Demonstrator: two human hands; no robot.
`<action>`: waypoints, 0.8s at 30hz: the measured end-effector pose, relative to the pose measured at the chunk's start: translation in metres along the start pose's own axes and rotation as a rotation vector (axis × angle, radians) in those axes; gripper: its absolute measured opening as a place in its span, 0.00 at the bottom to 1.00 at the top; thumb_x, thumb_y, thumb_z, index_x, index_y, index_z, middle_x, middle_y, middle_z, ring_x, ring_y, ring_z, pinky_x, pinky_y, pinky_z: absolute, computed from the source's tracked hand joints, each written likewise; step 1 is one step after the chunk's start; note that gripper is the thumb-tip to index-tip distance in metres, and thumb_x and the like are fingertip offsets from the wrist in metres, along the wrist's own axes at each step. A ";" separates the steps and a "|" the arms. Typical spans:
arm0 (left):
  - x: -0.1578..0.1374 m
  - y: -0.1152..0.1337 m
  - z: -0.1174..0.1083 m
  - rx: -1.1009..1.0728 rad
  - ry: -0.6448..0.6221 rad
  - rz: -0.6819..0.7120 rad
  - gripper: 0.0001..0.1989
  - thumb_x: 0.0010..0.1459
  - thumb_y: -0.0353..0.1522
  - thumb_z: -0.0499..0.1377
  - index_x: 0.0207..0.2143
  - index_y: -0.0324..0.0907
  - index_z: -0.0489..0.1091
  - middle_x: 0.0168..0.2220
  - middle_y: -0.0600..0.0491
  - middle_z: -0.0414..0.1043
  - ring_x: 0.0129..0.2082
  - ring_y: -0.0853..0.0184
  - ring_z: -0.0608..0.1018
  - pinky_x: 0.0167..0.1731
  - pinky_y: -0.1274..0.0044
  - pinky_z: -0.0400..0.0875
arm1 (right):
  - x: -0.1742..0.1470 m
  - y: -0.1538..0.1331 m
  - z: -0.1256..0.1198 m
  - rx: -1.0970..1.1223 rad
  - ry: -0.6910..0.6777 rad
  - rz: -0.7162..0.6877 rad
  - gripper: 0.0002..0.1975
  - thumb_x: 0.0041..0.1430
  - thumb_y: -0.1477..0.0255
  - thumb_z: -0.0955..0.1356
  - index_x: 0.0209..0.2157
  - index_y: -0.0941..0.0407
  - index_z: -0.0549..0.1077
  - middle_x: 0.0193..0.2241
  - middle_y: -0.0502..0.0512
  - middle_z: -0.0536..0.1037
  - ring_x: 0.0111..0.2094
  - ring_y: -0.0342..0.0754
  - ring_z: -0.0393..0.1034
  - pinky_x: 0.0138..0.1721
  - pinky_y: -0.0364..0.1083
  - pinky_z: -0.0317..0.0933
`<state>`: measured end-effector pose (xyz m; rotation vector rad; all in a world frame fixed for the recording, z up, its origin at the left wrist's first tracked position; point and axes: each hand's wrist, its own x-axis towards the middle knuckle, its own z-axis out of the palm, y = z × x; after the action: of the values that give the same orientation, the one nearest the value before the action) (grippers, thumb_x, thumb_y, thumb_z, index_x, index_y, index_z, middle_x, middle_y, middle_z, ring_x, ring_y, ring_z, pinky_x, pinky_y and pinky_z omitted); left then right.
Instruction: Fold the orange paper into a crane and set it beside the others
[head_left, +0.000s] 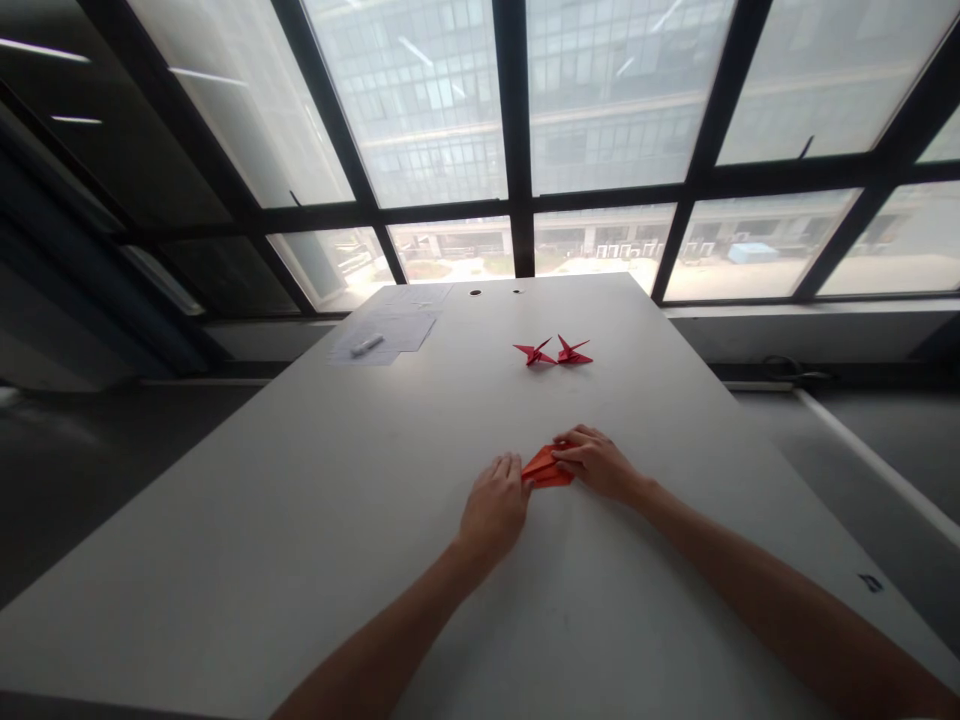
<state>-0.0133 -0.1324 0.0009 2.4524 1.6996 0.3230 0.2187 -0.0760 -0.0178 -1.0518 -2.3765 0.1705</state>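
From the head view, we are pressing a folded red paper (547, 468) flat on the white table (300, 520), well short of the two finished cranes (553, 351). Our left hand (495, 505) is pinning its near edge, fingers flat; our right hand (596, 462) is covering its far side. Uneven pressure could be skewing the crease or sliding the sheet.

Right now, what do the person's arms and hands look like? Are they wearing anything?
Both forearms are bare, with no sleeves in view. The left hand and the right hand wear no gloves. No rings, watch or bracelet show on either, though small details are hard to make out in the dim light.
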 end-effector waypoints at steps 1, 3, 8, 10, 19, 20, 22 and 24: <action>0.006 0.002 0.000 -0.040 0.053 0.000 0.22 0.69 0.38 0.44 0.59 0.39 0.64 0.56 0.40 0.68 0.56 0.55 0.70 0.56 0.65 0.63 | 0.000 -0.001 0.000 0.007 0.001 0.002 0.10 0.66 0.69 0.66 0.41 0.48 0.81 0.46 0.54 0.78 0.47 0.51 0.68 0.50 0.51 0.61; 0.017 0.005 0.002 -0.075 0.102 -0.002 0.18 0.67 0.39 0.50 0.54 0.44 0.69 0.49 0.44 0.71 0.50 0.57 0.72 0.52 0.68 0.65 | -0.001 -0.002 -0.001 0.020 0.004 0.007 0.10 0.66 0.70 0.66 0.40 0.48 0.81 0.45 0.54 0.78 0.47 0.51 0.68 0.50 0.50 0.61; 0.031 0.003 0.009 -0.120 0.031 -0.070 0.15 0.61 0.37 0.60 0.50 0.44 0.71 0.44 0.46 0.72 0.47 0.57 0.72 0.47 0.69 0.65 | -0.001 -0.005 0.000 0.063 0.009 0.053 0.09 0.64 0.71 0.68 0.44 0.49 0.79 0.43 0.55 0.78 0.45 0.51 0.68 0.50 0.50 0.62; 0.032 0.000 0.010 -0.146 -0.006 -0.094 0.14 0.60 0.36 0.60 0.48 0.43 0.71 0.44 0.47 0.72 0.47 0.57 0.72 0.48 0.68 0.64 | -0.001 -0.007 -0.001 0.074 0.011 0.075 0.13 0.62 0.71 0.69 0.48 0.50 0.77 0.43 0.56 0.77 0.45 0.52 0.67 0.50 0.51 0.62; 0.029 0.000 0.007 -0.147 0.019 -0.123 0.16 0.63 0.44 0.56 0.45 0.44 0.72 0.48 0.45 0.68 0.49 0.56 0.70 0.48 0.68 0.64 | -0.003 -0.011 0.002 0.112 -0.018 0.038 0.08 0.64 0.68 0.68 0.41 0.47 0.80 0.43 0.54 0.77 0.45 0.50 0.67 0.49 0.50 0.60; 0.030 0.001 0.007 -0.152 0.006 -0.127 0.16 0.63 0.43 0.56 0.47 0.45 0.71 0.49 0.46 0.68 0.50 0.56 0.69 0.48 0.68 0.63 | -0.002 -0.011 0.004 0.128 -0.008 0.059 0.08 0.63 0.69 0.69 0.42 0.48 0.79 0.43 0.54 0.77 0.45 0.50 0.68 0.50 0.50 0.60; 0.030 0.002 0.009 -0.167 -0.015 -0.157 0.16 0.65 0.42 0.53 0.50 0.46 0.70 0.51 0.46 0.68 0.51 0.57 0.69 0.49 0.69 0.63 | -0.002 -0.010 0.008 0.153 0.013 0.110 0.12 0.61 0.70 0.70 0.47 0.50 0.77 0.43 0.55 0.77 0.46 0.52 0.68 0.50 0.50 0.60; 0.030 0.004 0.009 -0.170 -0.031 -0.176 0.16 0.66 0.41 0.50 0.51 0.46 0.69 0.52 0.47 0.68 0.51 0.57 0.69 0.49 0.68 0.62 | -0.001 -0.008 0.012 0.165 0.021 0.157 0.17 0.58 0.70 0.72 0.50 0.51 0.76 0.42 0.56 0.78 0.46 0.53 0.68 0.50 0.51 0.60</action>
<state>0.0025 -0.1051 -0.0041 2.1609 1.7797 0.3887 0.2078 -0.0807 -0.0256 -1.1540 -2.2181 0.4033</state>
